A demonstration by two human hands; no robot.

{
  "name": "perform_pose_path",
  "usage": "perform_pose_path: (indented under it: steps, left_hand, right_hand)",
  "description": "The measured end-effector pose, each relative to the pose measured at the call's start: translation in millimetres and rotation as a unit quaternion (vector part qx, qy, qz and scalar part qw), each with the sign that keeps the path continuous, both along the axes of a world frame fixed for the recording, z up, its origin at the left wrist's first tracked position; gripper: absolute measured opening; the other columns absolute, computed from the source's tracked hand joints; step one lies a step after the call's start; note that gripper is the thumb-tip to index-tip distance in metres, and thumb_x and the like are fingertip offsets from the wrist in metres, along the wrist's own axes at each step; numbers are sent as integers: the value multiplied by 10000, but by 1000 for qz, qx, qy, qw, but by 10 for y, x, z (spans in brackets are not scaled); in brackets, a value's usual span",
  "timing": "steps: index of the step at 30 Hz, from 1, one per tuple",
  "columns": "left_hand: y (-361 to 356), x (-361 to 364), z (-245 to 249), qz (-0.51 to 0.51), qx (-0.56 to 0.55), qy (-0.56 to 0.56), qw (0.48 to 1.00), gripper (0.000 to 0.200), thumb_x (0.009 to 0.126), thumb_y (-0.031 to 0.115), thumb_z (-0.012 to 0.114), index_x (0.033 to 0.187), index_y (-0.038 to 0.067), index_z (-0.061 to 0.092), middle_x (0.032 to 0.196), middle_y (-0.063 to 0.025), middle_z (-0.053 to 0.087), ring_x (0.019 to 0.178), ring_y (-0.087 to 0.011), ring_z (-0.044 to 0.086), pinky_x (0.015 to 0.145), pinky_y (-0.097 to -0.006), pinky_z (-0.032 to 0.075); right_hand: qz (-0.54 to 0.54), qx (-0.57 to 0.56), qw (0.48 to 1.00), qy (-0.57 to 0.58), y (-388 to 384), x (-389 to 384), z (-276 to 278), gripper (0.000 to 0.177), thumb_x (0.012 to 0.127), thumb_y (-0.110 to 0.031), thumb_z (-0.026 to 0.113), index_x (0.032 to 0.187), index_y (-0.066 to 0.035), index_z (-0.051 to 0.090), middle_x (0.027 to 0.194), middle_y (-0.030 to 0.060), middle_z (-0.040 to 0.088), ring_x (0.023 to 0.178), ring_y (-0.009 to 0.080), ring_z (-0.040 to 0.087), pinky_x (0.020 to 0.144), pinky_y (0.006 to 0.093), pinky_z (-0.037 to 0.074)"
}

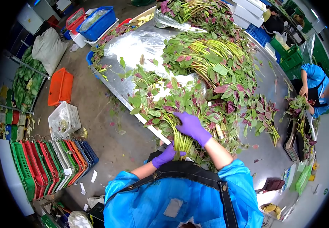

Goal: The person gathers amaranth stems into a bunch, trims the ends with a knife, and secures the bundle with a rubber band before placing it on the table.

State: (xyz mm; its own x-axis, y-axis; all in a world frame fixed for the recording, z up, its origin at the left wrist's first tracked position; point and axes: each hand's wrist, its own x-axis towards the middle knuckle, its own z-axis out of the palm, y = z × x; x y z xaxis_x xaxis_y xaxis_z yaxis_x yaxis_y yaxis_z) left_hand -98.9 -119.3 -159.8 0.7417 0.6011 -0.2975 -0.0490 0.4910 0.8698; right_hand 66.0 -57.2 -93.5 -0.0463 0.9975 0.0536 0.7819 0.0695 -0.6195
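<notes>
A bunch of amaranth [181, 141], with green and purple leaves and pale green stems, is held in front of my body at the table's edge. My left hand [167, 155], in a purple glove, is closed around the lower stems. Higher up, my right hand [191, 127], gloved the same, grips the bunch just below the leaves; its fingertips are partly hidden. Loose amaranth leaves [176, 102] spread beyond both hands. A large pile of amaranth [210, 60] lies farther back, beside a clear plastic sheet [134, 47].
The metal table [259, 152] carries a smaller amaranth bunch [261, 117] on the right. Across from it, a person in blue [314, 81] handles greens near a scale [292, 148]. Stacked colored baskets [50, 167], an orange crate [60, 87] and a white basket [64, 118] stand left.
</notes>
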Motion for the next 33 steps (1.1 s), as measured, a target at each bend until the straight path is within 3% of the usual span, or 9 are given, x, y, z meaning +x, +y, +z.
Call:
perform_pose_path:
  steps: [5, 8, 12, 17, 19, 22, 24, 28, 33]
  left_hand:
    - [-32, -17, -36, -17, 2, 20, 1000, 638, 691, 147, 738, 1220, 31, 400, 1105, -29, 523, 993, -128, 494, 857, -288, 422]
    - [-76, -17, -182, 15, 28, 2, 999, 662, 690, 126, 734, 1238, 37, 374, 1107, -32, 527, 1000, -131, 500, 859, -291, 425]
    - [-65, -17, -143, 8, -67, -20, 998, 643, 694, 83, 715, 1241, 41, 378, 1129, -40, 521, 1025, -145, 504, 876, -304, 424]
    - [-29, 17, -96, 7, -44, -28, 999, 650, 718, 77, 691, 1267, 31, 345, 1155, -57, 511, 1040, -146, 496, 897, -303, 412]
    - [1, 7, -91, -34, -58, -11, 998, 664, 725, 79, 687, 1281, 26, 329, 1177, -66, 502, 1052, -147, 493, 913, -308, 403]
    - [1, 44, -87, 2, -34, -39, 999, 640, 700, 65, 703, 1245, 33, 370, 1146, -36, 517, 1037, -134, 494, 886, -292, 407]
    - [-2, 27, -74, 0, -62, -41, 997, 607, 701, 68, 705, 1223, 30, 396, 1121, -37, 533, 1011, -136, 510, 873, -292, 417]
    - [28, 10, 93, -19, -116, -21, 993, 401, 749, 53, 657, 1104, 7, 475, 844, -41, 574, 684, -123, 559, 602, -256, 467]
    - [-27, 45, 10, 1, -127, -40, 991, 325, 765, 48, 636, 1053, 7, 490, 715, -34, 557, 515, -96, 501, 451, -232, 394]
  right_hand:
    - [35, -82, 995, -40, 16, 49, -272, 196, 756, -248, 588, 798, -62, 636, 738, 165, 608, 676, 354, 579, 629, 411, 470]
    - [75, -256, 944, 196, -261, 288, 203, 167, 805, -195, 611, 794, -31, 636, 638, 59, 594, 577, 150, 550, 573, 291, 450]
    - [118, -360, 892, 247, -549, 501, 231, 109, 810, -133, 619, 808, -24, 631, 673, 18, 581, 618, 80, 497, 585, 252, 430]
    - [-83, -18, 962, 260, -577, 373, 280, 117, 792, -125, 629, 876, -44, 625, 767, 53, 588, 668, 132, 538, 616, 255, 437]
    - [36, 58, 974, 217, -570, 239, 275, 102, 810, -125, 598, 877, -51, 614, 795, 70, 594, 683, 167, 557, 616, 284, 446]
    - [168, -229, 929, 236, -644, 266, 290, 95, 806, -104, 601, 872, -36, 606, 778, 79, 612, 714, 192, 583, 652, 287, 456]
    - [388, -408, 796, 221, -706, 375, 17, 99, 795, -110, 581, 860, -40, 610, 750, 88, 617, 688, 228, 598, 623, 307, 462]
    - [224, -330, 917, -29, -624, 455, 141, 138, 742, -121, 563, 851, -57, 620, 752, 151, 612, 688, 316, 587, 625, 362, 465]
    - [29, -93, 995, 3, -239, 288, 30, 228, 740, -117, 531, 954, -95, 607, 794, 175, 611, 737, 347, 588, 653, 413, 469]
